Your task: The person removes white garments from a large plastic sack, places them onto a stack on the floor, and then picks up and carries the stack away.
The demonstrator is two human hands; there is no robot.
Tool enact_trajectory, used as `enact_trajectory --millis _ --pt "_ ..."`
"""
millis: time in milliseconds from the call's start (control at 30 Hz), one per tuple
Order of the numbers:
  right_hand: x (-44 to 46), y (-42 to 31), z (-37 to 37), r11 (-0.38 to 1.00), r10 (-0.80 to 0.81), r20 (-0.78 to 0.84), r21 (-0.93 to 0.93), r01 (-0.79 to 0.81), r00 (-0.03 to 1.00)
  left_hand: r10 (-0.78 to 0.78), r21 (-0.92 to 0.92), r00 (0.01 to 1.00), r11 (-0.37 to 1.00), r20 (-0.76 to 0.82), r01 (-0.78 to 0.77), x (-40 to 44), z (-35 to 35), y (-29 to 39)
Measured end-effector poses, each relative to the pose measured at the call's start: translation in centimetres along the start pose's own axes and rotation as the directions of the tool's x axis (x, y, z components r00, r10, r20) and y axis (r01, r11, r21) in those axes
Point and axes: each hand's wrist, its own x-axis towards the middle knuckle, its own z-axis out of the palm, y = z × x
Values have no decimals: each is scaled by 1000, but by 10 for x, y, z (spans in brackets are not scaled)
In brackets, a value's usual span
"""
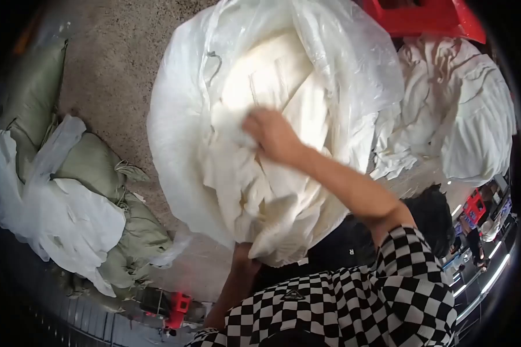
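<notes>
A large translucent plastic bag point(179, 115) stands open in front of me, filled with cream-white cloth point(272, 81). My right hand point(269, 134) reaches over the middle of the pile. Its fingers are curled closed on the cloth, with the fingertips smeared by motion. Down at the near side of the bag is my left hand point(246, 258), against a bunched fold of cloth that hangs over the rim. That fold hides its fingers.
On the left, stuffed green sacks point(92, 165) lie with white plastic sheeting point(81, 217) over them. Another heap of white cloth point(446, 110) sits at the right, below a red plastic object point(422, 17). Rough concrete floor point(116, 63) shows between the sacks and the bag.
</notes>
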Motion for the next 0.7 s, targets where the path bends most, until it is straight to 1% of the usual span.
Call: enact_trajectory --millis 33,67,100,133,167,200,233,267,300,333,367,433,467,500,533,567,600,633,667,700 --pt "-26 -25 -8 991 50 31 119 -54 998 -186 -351 983 921 -7 171 2 5 3" --pt "-44 -49 -16 987 29 24 156 -33 999 -365 -667 931 697 -13 263 3 9 5" --pt "-60 -75 -23 979 16 18 203 -19 1000 -349 -686 937 682 2 255 -1 7 2" --pt "-72 -105 -37 969 27 172 239 -68 985 -336 -702 942 667 15 249 -6 5 -4" --pt "-82 -134 -49 955 34 322 270 -126 946 -328 -717 944 651 30 249 -17 0 -13" --pt "-92 -152 -51 962 40 349 239 -130 936 -296 -518 955 822 -30 239 -26 -2 -4" --pt "-100 -168 -54 970 45 374 205 -130 926 -263 -280 961 932 -90 229 -35 -3 7" --pt "-108 -182 -56 976 53 401 171 -132 914 -177 -37 980 984 -85 175 -47 -2 19" --pt "-116 -194 -57 979 40 350 174 -107 936 -92 208 994 973 -56 102 -48 2 43" --pt "-122 -204 -55 981 27 295 177 -82 955 -121 100 988 987 -93 130 -52 1 51" --pt "-127 -215 -53 982 13 240 182 -58 971 -30 227 999 973 -42 39 -56 -6 57" --pt "-134 -234 -50 977 17 222 202 -63 975 128 452 988 879 88 -154 -63 -24 68" --pt "-136 -242 -48 975 16 213 212 -62 977 32 275 999 961 3 -31 -67 -28 69" --pt "-137 -249 -45 976 23 214 209 -68 977 -74 79 995 994 -61 79 -68 -30 74" --pt "-137 -254 -43 977 27 212 203 -71 977 -185 -127 977 977 -103 171 -66 -31 81" --pt "-137 -257 -40 978 30 212 196 -72 977 -335 -495 940 828 -61 263 -65 -29 89" --pt "-137 -258 -37 979 24 206 192 -64 978 -477 -789 879 547 -17 281 -58 -22 110" --pt "-139 -257 -33 980 24 203 187 -63 979 -295 -445 955 856 -3 263 -57 -27 107" --pt "-143 -259 -30 982 27 201 180 -64 979 -127 -28 987 991 98 131 -57 -34 97" --pt "-146 -263 -27 978 19 212 200 -62 977 -3 364 965 926 262 -96 -59 -39 88"
